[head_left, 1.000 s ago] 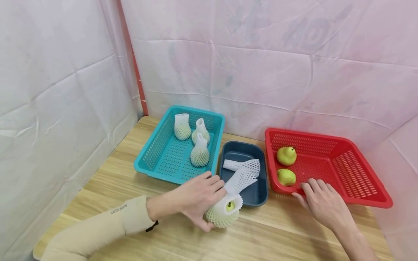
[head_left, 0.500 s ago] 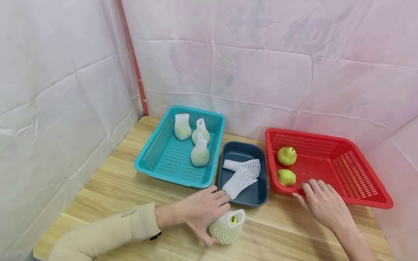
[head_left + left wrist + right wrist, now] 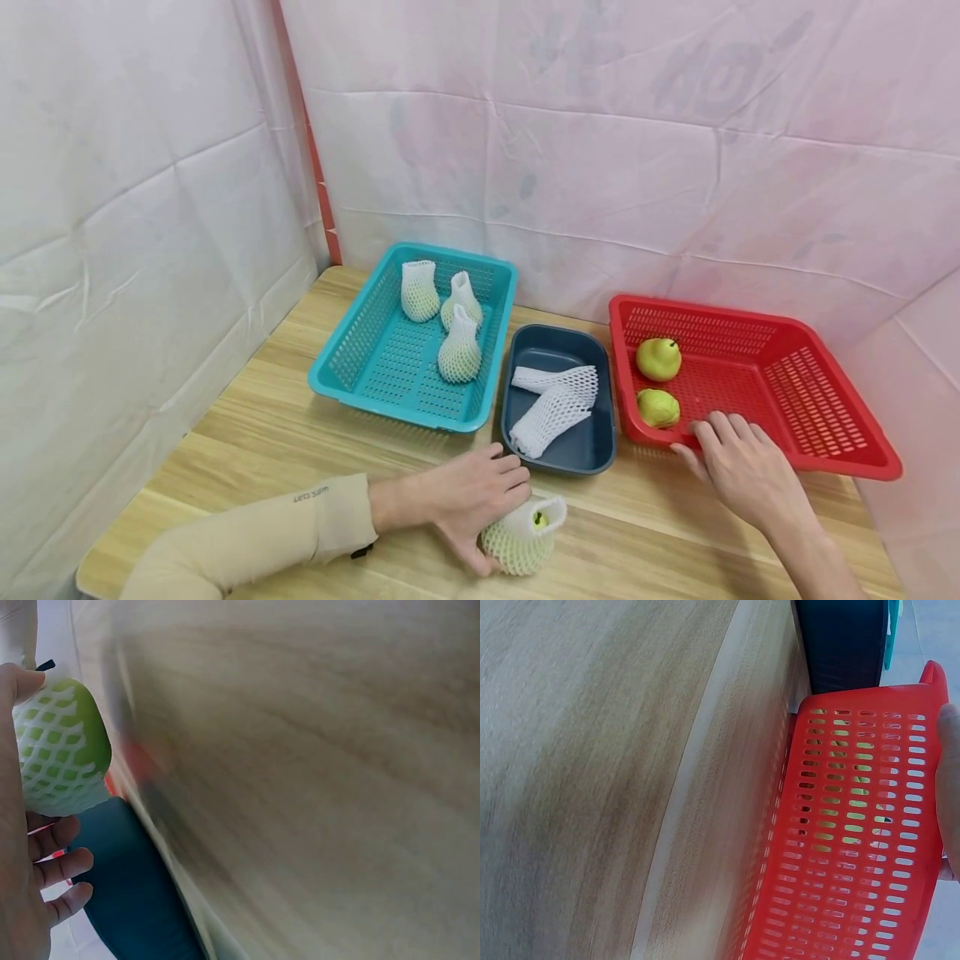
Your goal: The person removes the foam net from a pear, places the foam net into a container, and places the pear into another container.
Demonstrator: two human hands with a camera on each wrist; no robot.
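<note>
My left hand (image 3: 480, 504) holds a pear in a white foam net sleeve (image 3: 517, 546) by its side, low over the front of the table. Through the sleeve's mouth the pear's stem shows. In the left wrist view the pear (image 3: 64, 746) sits between thumb and fingers, its bare green bottom out of the net. My right hand (image 3: 746, 471) grips the front rim of a red basket (image 3: 840, 465), thumb outside and fingers over the edge. Two bare pears, one at the back (image 3: 658, 360) and one at the front (image 3: 658, 408), lie at that basket's left side.
Between the baskets stands a dark blue tray (image 3: 558, 357) with white foam net sleeves (image 3: 558, 417) in it. Behind to the left, a teal basket (image 3: 382, 383) holds three net-wrapped pears (image 3: 459, 358). White cloth (image 3: 600, 167) walls off the back and sides of the wooden table (image 3: 300, 433).
My left hand has drawn the net-wrapped pear toward the table's front, away from the blue tray's near end. The right hand stays on the red basket's rim.
</note>
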